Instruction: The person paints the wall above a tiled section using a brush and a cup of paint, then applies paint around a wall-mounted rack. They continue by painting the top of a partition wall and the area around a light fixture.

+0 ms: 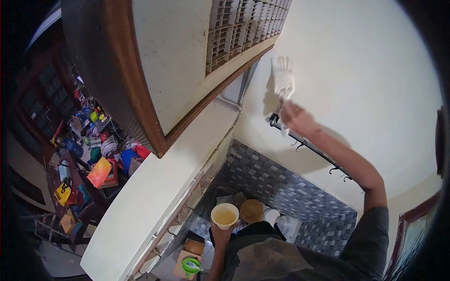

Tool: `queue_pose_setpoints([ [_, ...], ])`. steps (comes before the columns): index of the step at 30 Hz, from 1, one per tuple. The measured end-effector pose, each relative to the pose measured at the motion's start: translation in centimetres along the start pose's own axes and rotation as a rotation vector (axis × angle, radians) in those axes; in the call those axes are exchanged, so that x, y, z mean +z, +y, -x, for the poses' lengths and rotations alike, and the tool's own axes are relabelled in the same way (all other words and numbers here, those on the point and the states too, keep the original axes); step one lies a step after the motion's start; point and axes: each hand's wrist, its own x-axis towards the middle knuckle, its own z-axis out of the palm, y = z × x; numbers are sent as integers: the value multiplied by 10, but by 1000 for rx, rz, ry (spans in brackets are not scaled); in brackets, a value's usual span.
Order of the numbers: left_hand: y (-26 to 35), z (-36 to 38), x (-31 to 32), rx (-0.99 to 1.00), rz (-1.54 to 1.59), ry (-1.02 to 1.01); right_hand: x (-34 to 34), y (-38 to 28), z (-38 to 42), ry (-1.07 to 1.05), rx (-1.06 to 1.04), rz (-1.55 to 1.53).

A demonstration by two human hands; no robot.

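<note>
My right hand (296, 118) is raised at the upper wall, fingers closed round the handle of a wide paintbrush (283, 79). Its white bristles point up and lie against or very near the cream wall (365, 70); actual contact is hard to tell. Low in front of my body, my left hand (221, 234) grips a pale tub (225, 216) from below. Something yellowish-cream shows inside the tub. Just under my right hand, a black hook rail (304, 143) is fixed to the wall.
Overhead at the left hangs a wood-edged panel (164, 61) with a vent grille (243, 28). A white ledge (159, 196) runs below it. Down by the grey mosaic tiles (262, 173) stand a brown bowl (251, 210) and a green cup (191, 265). Clutter covers a table at far left.
</note>
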Motion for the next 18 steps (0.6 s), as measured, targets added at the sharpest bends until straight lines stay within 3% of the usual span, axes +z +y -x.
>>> queue_pose_setpoints([
  [2, -2, -1, 0, 17, -37, -2, 19, -28, -5, -19, -96, 82],
  [5, 0, 2, -1, 20, -22, 38, 52, -74, -16, 13, -82, -33],
  [8, 0, 10, -7, -54, 38, 79, 79, -102, -24, -44, -74, -403],
  [9, 1, 11, -9, -68, 42, 91, 68, -102, -33, -174, -6, -551],
  [12, -2, 17, -16, -104, 33, 105, 94, -90, -35, -240, 322, -901],
  [13, -6, 18, -18, -113, 13, 97, 76, -79, -43, -108, 504, -1056],
  [15, -18, 20, -21, -116, -15, 106, 78, -57, -39, 101, 669, -1295],
  [17, -33, 20, -20, -106, -31, 141, 35, -27, -42, 218, 892, -1331],
  [18, -31, 20, -20, -107, -19, 159, 28, -11, -38, 379, 849, -1201],
])
